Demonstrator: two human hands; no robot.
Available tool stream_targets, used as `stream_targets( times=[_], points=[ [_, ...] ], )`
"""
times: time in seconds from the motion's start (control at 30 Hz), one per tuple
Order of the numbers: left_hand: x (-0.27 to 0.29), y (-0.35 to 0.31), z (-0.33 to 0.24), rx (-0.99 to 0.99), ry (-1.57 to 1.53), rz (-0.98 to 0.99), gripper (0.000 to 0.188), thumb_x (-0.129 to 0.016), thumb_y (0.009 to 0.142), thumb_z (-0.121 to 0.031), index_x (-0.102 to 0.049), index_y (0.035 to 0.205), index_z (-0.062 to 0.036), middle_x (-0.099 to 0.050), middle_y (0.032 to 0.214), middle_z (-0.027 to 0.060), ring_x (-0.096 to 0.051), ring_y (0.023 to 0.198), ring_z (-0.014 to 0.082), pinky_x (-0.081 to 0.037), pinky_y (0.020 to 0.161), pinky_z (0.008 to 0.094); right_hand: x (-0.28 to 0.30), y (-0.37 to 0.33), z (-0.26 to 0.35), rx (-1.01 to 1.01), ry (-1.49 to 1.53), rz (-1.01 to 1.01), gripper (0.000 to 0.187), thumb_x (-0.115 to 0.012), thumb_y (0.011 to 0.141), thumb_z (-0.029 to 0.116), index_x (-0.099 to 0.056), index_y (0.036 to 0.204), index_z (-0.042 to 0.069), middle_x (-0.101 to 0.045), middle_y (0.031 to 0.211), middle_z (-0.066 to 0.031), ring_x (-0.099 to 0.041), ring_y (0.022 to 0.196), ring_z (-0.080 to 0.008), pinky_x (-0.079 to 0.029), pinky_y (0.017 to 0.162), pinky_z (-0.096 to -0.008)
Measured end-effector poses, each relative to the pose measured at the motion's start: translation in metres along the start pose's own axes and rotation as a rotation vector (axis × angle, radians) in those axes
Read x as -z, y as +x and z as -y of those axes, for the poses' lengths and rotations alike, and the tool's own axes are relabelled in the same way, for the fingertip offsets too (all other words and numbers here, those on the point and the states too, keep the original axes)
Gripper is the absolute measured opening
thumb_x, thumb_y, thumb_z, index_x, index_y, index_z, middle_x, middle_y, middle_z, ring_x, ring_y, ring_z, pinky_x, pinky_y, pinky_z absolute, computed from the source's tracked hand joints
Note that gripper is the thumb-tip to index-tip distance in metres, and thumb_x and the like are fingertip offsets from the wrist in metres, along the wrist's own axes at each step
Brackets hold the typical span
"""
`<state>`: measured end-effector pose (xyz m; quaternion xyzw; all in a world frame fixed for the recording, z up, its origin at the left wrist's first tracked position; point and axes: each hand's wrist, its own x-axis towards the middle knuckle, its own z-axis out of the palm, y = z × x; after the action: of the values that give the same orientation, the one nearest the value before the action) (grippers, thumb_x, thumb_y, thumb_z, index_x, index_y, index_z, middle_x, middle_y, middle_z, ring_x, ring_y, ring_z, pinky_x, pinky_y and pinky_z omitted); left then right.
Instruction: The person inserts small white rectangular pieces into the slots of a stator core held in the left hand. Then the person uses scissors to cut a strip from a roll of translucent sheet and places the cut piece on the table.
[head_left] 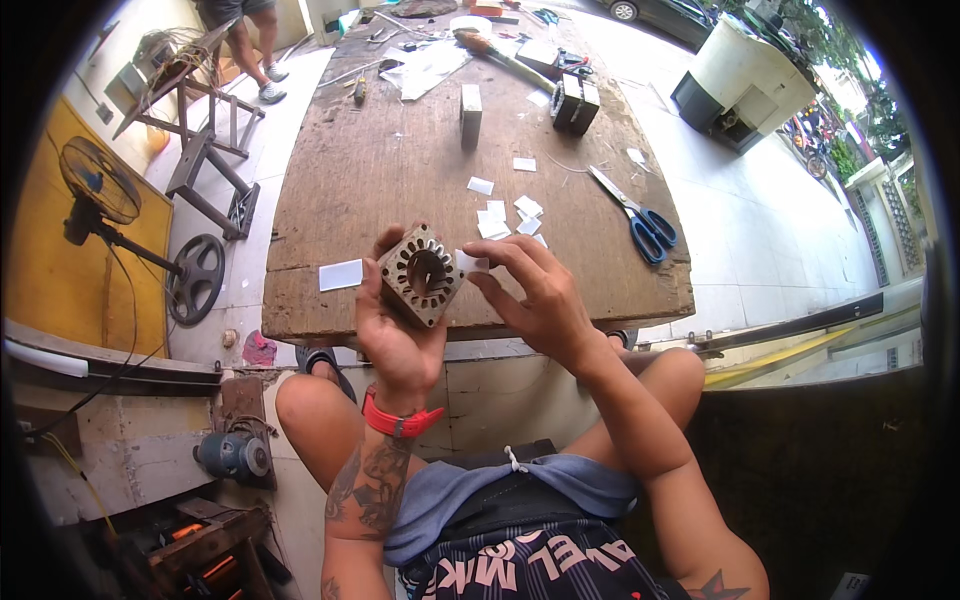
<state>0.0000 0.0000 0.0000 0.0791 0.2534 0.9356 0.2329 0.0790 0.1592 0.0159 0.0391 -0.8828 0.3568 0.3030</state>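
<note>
My left hand (393, 335) is wrapped round a square metal stator core (401, 291), tilted so its round bore and ring of slots face up. White liners show in some slots along the upper right of the ring. Between the thumb and fingers of my right hand (535, 295) is a small white slip of insulation paper (470, 262), right beside the core's edge. Several loose white paper slips (493, 222) lie on the table beyond my hands. One larger white strip (341, 275) rests to the left of the core.
On the wooden table (350, 180) lie blue-handled scissors (650, 232) at right. Farther back stand an upright metal block (470, 115), a dark stator core (575, 104) and a mallet (500, 60). A screwdriver (359, 90) lies far left. A fan (100, 185) stands left; another person's legs (250, 45) show behind.
</note>
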Motion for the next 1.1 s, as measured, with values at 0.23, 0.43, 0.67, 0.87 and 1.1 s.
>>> stream_targets(
  times=[0.23, 0.43, 0.67, 0.87, 1.1],
  points=[
    [-0.001, -0.005, 0.0, -0.033, 0.023, 0.039, 0.05, -0.046, 0.11, -0.043, -0.051, 0.143, -0.0058, -0.06, 0.142, 0.0195, -0.057, 0.134, 0.0299, -0.046, 0.114, 0.0438, -0.014, -0.001, 0.006, 0.103, -0.108, -0.05, 0.029, -0.082, 0.084, 0.003, -0.072, 0.111, 0.007, -0.069, 0.101, -0.0092, -0.069, 0.094, -0.0269, -0.058, 0.08, -0.0383],
    [0.0, -0.004, 0.002, -0.056, 0.032, 0.053, 0.05, -0.043, 0.111, -0.043, -0.051, 0.143, -0.0061, -0.061, 0.142, 0.019, -0.057, 0.133, 0.0296, -0.046, 0.113, 0.0438, -0.008, -0.002, 0.003, 0.185, -0.162, 0.001, 0.032, -0.074, 0.09, 0.002, -0.07, 0.121, 0.011, -0.069, 0.103, -0.0099, -0.07, 0.095, -0.0288, -0.06, 0.076, -0.0391],
    [-0.004, -0.004, 0.004, -0.032, -0.012, -0.003, 0.052, -0.044, 0.111, -0.05, -0.052, 0.142, -0.0097, -0.065, 0.136, 0.0103, -0.062, 0.124, 0.0228, -0.051, 0.106, 0.0402, -0.032, -0.011, 0.001, -0.05, 0.111, -0.136, 0.028, -0.072, 0.097, 0.014, -0.068, 0.124, 0.01, -0.068, 0.118, -0.014, -0.068, 0.108, -0.0328, -0.059, 0.084, -0.0416],
    [0.009, 0.004, -0.009, 0.085, -0.243, -0.099, 0.051, -0.046, 0.109, -0.051, -0.058, 0.142, -0.0133, -0.067, 0.134, 0.0077, -0.062, 0.123, 0.0242, -0.048, 0.108, 0.0479, -0.021, 0.001, -0.021, -0.046, -0.194, -0.064, 0.027, -0.07, 0.098, 0.022, -0.071, 0.123, 0.011, -0.06, 0.128, -0.0166, -0.058, 0.117, -0.0361, -0.046, 0.102, -0.0474],
    [0.006, 0.008, -0.016, 0.17, -0.272, -0.066, 0.064, -0.049, 0.106, -0.056, -0.053, 0.151, -0.0109, -0.06, 0.145, 0.0147, -0.055, 0.137, 0.0285, -0.041, 0.119, 0.0479, 0.001, 0.033, -0.076, -0.308, -0.525, 0.102, 0.024, -0.072, 0.096, 0.024, -0.074, 0.117, 0.013, -0.06, 0.122, -0.0158, -0.053, 0.122, -0.0344, -0.042, 0.103, -0.0493]
  ],
)
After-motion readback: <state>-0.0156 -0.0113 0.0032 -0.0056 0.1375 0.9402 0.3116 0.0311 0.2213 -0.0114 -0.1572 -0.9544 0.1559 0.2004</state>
